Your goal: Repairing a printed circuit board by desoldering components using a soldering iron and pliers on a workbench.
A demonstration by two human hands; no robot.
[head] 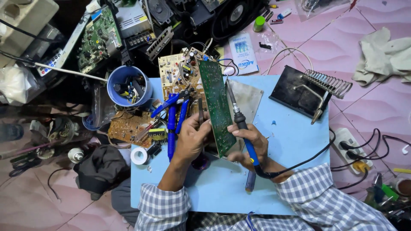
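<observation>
**A:** Which way does the circuit board point, and where is it?

**B:** The green circuit board [217,107] stands on edge over the light blue worktop [295,141], near its middle. Its long axis runs from the far side of the worktop towards the person, slanting slightly to the right at the near end. The flat green face is turned to the right.

**A:** How do the hands hold it?

**B:** The left hand [192,139] is pressed against the board's left side near the lower end, fingers curled around its edge, so the grip is closed on the board. The right hand [250,143] sits just right of the board's lower end. Its grip is wrapped around the blue handle of a soldering iron [242,124].

**A:** And the iron?

**B:** Its long axis lies nearly parallel to the board, metal tip pointing away from the person, close beside the board's green face. Whether the tip touches cannot be told. A black cable trails from the handle to the right.

**A:** What lies nearby?

**B:** Blue-handled pliers [173,115] lie just left of the left hand. A coiled wire iron stand [319,87] sits well to the right. A blue cup [128,85] of small parts stands at the far left corner.
</observation>
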